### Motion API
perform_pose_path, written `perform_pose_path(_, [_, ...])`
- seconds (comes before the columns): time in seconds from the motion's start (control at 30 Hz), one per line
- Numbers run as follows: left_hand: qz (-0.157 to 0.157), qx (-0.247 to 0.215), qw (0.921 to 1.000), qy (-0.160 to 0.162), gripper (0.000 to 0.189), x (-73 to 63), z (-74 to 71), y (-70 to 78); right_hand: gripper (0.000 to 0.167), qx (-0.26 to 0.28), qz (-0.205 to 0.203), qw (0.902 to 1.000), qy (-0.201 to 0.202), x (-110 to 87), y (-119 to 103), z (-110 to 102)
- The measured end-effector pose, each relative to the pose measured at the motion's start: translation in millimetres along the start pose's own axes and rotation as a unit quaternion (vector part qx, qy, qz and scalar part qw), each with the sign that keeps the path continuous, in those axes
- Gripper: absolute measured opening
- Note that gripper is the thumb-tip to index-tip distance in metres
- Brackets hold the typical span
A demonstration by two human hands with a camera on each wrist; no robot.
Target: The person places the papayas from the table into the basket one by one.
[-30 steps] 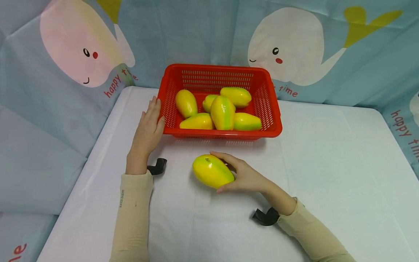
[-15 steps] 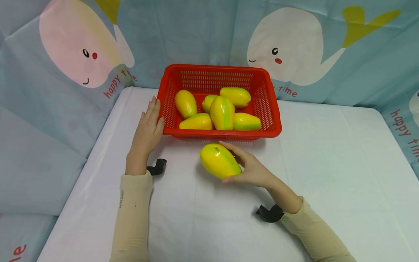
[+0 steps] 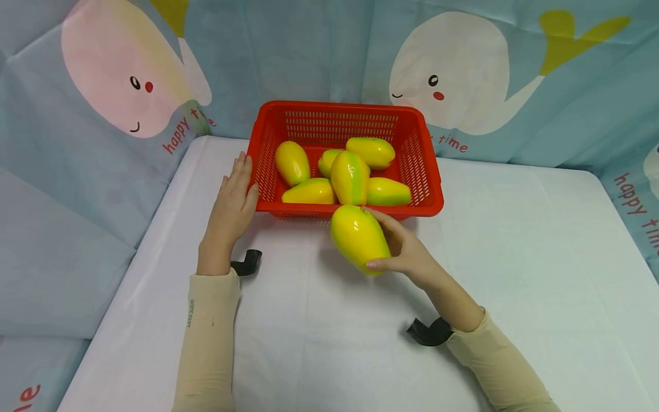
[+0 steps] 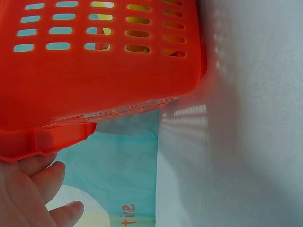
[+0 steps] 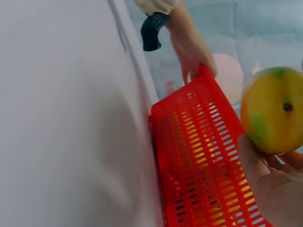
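Observation:
A yellow-green mango (image 3: 358,237) is held in my right hand (image 3: 412,257), thumb on its near side and fingers round its far side. It hangs above the table at the front rim of a red plastic basket (image 3: 304,209). Several more mangoes (image 3: 292,163) lie inside the basket. My left hand (image 3: 231,203) rests with straight fingers against the basket's left rim. In the left wrist view its fingertips (image 4: 71,213) touch the rim from outside. The right wrist view shows the mango (image 5: 274,109) raised beside the basket wall (image 5: 199,146).
A white cloth covers the table (image 3: 515,274). Behind it hangs a blue curtain (image 3: 319,51) with printed whales, close to the basket's back. Black camera mounts (image 3: 429,332) stick out at both wrists.
My right hand has lifted the mango and carried it forward and right, up to the basket's front rim, tilting it more upright. The left hand and basket stay put.

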State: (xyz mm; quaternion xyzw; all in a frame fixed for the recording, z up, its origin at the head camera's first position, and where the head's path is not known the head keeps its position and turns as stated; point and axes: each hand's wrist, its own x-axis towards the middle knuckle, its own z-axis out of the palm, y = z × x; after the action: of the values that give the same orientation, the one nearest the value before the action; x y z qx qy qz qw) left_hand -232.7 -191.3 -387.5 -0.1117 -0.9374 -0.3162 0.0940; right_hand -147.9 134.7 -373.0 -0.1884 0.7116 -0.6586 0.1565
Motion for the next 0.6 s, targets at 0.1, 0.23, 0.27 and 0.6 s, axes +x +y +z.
perform_pose_path(0.1, [0.001,-0.001,1.0,0.001,0.06,0.0,0.2,-0.4,0.082,0.036,-0.007,0.9993,0.008,-1.0,-0.3,-3.4])
perform_pose_path(0.23, [0.004,-0.005,1.0,0.004,0.059,0.3,1.0,-1.3,0.081,0.058,-0.03,0.9976,0.025,-0.6,-1.5,-9.4])
perform_pose_path(0.27, [0.005,-0.006,1.0,0.005,0.059,0.3,1.2,-1.5,0.08,0.059,-0.036,0.9971,0.031,-0.3,-2.2,-11.1])
perform_pose_path(0.6, [0.011,-0.015,0.9998,0.007,0.057,-0.3,1.2,-2.7,0.074,0.05,-0.07,0.9941,0.066,5.2,-16.2,-25.0])
